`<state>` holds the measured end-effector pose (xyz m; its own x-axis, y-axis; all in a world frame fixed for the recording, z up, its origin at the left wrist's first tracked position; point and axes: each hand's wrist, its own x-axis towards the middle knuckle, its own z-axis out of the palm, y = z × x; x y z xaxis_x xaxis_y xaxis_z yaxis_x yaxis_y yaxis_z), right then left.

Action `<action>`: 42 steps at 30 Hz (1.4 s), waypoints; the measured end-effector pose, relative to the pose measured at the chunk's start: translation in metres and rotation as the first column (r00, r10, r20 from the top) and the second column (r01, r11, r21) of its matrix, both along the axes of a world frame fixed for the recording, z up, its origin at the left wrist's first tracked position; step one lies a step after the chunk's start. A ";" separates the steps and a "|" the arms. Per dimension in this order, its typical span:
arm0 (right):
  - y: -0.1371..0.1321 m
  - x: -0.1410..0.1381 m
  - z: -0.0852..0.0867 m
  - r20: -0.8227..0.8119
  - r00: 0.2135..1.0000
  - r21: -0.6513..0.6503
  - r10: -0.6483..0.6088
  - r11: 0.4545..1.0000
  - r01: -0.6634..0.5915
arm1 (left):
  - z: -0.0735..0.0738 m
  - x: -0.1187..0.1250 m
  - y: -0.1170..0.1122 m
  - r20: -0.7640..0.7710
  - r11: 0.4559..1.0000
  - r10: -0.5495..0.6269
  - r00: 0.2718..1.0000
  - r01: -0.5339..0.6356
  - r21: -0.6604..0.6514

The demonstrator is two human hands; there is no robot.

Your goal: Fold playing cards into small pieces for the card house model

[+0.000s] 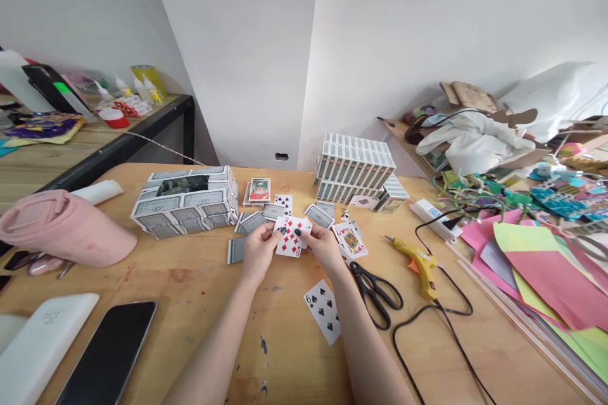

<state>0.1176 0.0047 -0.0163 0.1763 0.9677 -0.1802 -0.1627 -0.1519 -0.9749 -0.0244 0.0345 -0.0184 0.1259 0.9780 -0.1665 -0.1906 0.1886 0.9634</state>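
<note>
Both hands meet over the wooden table [199, 291], pinching a red nine of diamonds card [290, 238] between them. My left hand [260, 248] grips the card's left edge with thumb on top. My right hand [323, 245] holds its right edge, with another card partly showing behind. A six of spades [323, 310] lies face up just below my hands. Loose cards, some face down [251, 221] and a face card [350, 240], are scattered around and behind the hands.
A box built of card backs [186, 201] sits left, stacked card packs [356, 169] behind. Black scissors [377, 291], a yellow glue gun [420, 262] with cord and a power strip [434, 218] lie right. Coloured paper [536, 266] fills far right. A phone [111, 351] and pink cup [61, 231] lie left.
</note>
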 end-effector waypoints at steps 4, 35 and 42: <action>0.001 0.001 -0.010 0.101 0.992 -0.002 -0.080 0.997 0.080 | 0.000 -0.003 0.001 -0.015 0.997 -0.067 0.998 0.067 -0.031; 0.001 0.001 -0.012 -0.015 0.999 -0.062 -0.048 0.997 0.047 | -0.003 -0.008 0.006 -0.094 0.988 -0.126 0.988 0.116 -0.105; 0.002 0.002 -0.015 0.028 0.998 -0.070 -0.056 0.996 0.058 | -0.004 -0.007 0.007 -0.110 0.988 -0.122 0.986 0.109 -0.113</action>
